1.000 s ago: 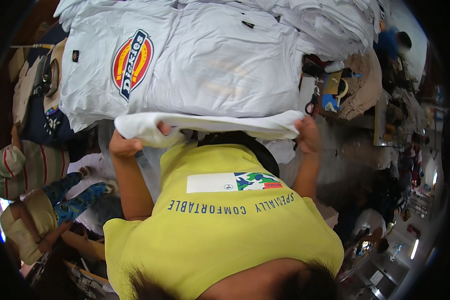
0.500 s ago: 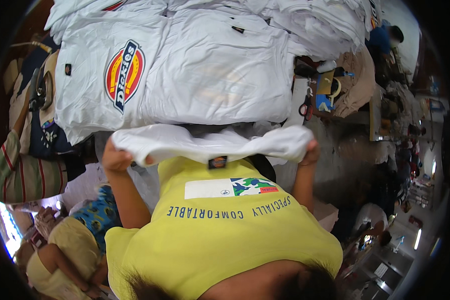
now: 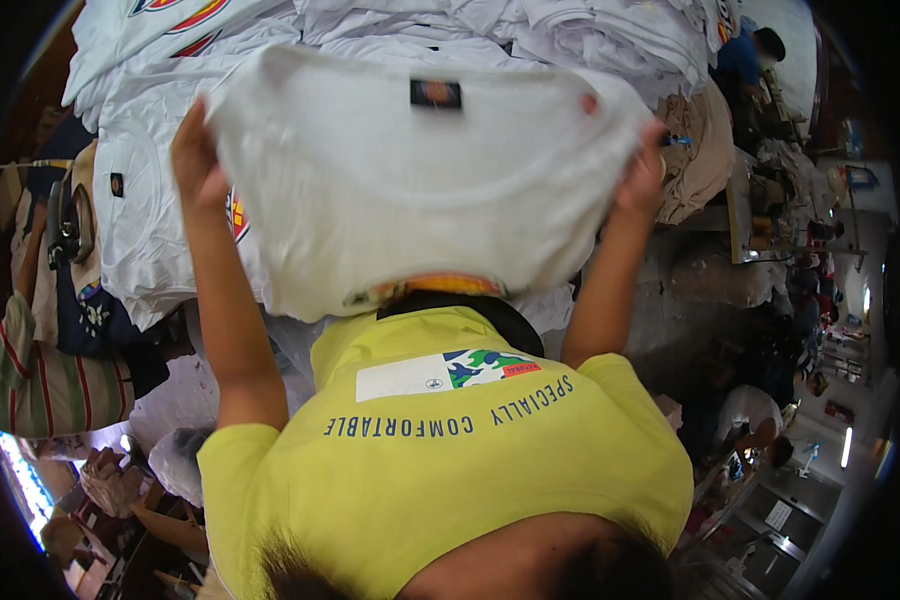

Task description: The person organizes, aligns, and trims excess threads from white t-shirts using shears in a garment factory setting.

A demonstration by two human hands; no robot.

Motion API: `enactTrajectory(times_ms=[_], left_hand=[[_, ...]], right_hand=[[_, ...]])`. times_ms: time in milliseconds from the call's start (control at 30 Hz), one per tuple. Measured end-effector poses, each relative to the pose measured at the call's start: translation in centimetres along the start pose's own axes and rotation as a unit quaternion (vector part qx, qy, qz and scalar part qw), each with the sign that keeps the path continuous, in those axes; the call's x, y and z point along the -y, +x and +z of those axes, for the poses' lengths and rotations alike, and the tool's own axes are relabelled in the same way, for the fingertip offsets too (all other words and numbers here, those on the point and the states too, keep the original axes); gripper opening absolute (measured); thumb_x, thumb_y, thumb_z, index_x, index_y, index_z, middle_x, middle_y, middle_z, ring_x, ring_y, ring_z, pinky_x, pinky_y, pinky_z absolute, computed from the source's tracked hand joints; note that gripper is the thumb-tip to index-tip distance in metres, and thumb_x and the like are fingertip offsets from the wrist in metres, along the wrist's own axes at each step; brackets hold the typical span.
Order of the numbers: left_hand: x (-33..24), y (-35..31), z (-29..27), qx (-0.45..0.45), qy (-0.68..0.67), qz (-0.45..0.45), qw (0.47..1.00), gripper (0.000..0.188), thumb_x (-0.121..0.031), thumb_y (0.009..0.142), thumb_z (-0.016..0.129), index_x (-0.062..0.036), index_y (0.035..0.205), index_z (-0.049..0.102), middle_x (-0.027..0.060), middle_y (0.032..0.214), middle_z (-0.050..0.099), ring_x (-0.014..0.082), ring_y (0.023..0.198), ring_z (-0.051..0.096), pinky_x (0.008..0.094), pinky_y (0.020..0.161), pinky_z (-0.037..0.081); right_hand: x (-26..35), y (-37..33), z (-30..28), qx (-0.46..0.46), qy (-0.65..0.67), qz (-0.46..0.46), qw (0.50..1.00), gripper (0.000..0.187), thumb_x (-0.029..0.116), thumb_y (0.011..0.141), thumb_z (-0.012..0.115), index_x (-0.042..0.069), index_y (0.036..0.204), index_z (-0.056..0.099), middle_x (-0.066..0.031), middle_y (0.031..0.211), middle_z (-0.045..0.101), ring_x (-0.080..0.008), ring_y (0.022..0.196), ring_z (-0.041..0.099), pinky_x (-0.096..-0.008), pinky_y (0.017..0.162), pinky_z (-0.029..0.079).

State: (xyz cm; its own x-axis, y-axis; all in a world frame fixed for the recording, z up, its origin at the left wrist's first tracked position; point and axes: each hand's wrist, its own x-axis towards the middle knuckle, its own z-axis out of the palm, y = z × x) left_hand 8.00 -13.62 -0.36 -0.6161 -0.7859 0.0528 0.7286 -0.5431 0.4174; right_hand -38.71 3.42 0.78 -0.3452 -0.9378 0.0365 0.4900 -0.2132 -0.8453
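Note:
A white T-shirt point(image 3: 420, 190) is stretched out between my two hands, a dark neck label point(image 3: 436, 94) near its upper edge. Part of a red and yellow print point(image 3: 430, 285) shows along its lower edge, slightly blurred. My left hand point(image 3: 198, 165) grips one shoulder side, and my right hand point(image 3: 642, 170) grips the other; both sets of fingers are closed on the fabric. The shirt hangs in front of me, over the near part of the table and hiding most of the shirts lying there. Another white T-shirt point(image 3: 145, 230) lies flat to the left of it.
Heaped white T-shirts point(image 3: 600, 40) fill the far side of the table. Beige cloth point(image 3: 705, 150) lies at the right. On the left, a person in a striped top point(image 3: 55, 370) has an arm near an iron point(image 3: 68, 225). Other people are farther off at the right.
Both my hands have risen and moved forward, away from my body. The T-shirt, bunched into a narrow band before, is now spread open, showing its neck label and some print.

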Motion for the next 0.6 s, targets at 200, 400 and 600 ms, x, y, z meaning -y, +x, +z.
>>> enactTrajectory(times_ms=[200, 400, 600], left_hand=[[3.6, 13.5, -11.8, -0.177, 0.086, -0.057, 0.979, 0.036, -0.02, 0.087, 0.052, 0.008, 0.109, 0.05, 0.0185, 0.109, 0.058, 0.0274, 0.097, 0.059, 0.0379, 0.091, 0.045], [4.2, 9.7, -12.1, -0.203, 0.179, -0.085, 0.959, 0.038, -0.018, 0.087, 0.053, 0.0064, 0.116, 0.046, 0.0138, 0.107, 0.059, 0.0226, 0.098, 0.057, 0.0333, 0.09, 0.045], [3.4, -4.6, -4.2, -0.276, 0.592, -0.104, 0.75, 0.033, -0.019, 0.087, 0.055, -0.0023, 0.115, 0.053, 0.0068, 0.108, 0.057, 0.0159, 0.096, 0.054, 0.0252, 0.088, 0.039]], right_hand=[[-10.7, 11.7, -3.1, -0.045, -0.016, 0.166, 0.985, 0.05, 0.04, 0.09, 0.045, -0.001, 0.119, 0.046, -0.0131, 0.117, 0.054, -0.0236, 0.109, 0.052, -0.0383, 0.096, 0.039], [-10.2, 9.9, -3.6, -0.007, -0.004, 0.188, 0.982, 0.052, 0.041, 0.088, 0.05, -0.002, 0.118, 0.048, -0.0097, 0.107, 0.058, -0.0212, 0.096, 0.055, -0.0346, 0.09, 0.042], [-4.6, 0.3, -5.5, 0.082, -0.377, 0.294, 0.875, 0.046, 0.04, 0.088, 0.051, 0.003, 0.116, 0.052, 0.0003, 0.097, 0.057, -0.0073, 0.077, 0.05, -0.0234, 0.072, 0.04]])
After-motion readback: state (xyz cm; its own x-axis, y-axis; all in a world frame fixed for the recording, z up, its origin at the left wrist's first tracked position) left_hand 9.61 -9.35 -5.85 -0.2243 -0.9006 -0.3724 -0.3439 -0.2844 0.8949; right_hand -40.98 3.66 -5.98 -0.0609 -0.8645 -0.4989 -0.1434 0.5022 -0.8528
